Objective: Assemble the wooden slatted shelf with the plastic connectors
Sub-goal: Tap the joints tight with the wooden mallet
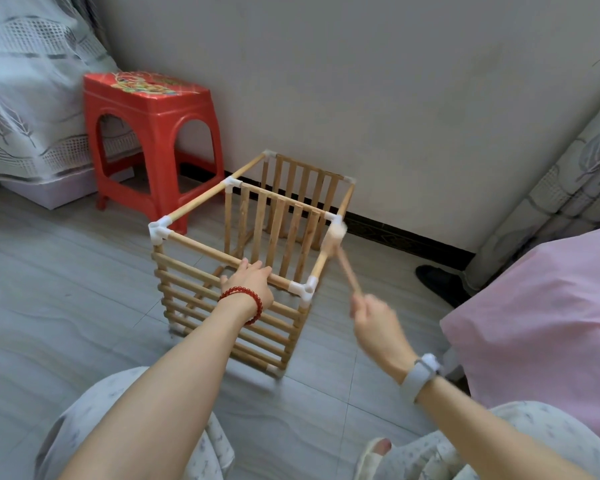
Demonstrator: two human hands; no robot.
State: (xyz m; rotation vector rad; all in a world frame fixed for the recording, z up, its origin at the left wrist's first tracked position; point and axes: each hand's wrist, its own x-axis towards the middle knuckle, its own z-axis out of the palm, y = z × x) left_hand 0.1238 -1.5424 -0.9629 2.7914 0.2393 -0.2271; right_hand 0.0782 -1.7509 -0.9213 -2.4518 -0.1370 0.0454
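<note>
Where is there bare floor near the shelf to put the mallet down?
Bare floor lies left of the shelf, in front of the red stool. A smaller patch lies right of the shelf, before the wall. It is crowded by the pink bedding and dark shoe.

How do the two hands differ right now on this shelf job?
The left hand rests on the shelf's top front rod and looks sharp; the right hand grips a mallet's wooden handle and is blurred. The left wrist wears a red bead bracelet, the right a grey watch. Both forearms are bare.
</note>
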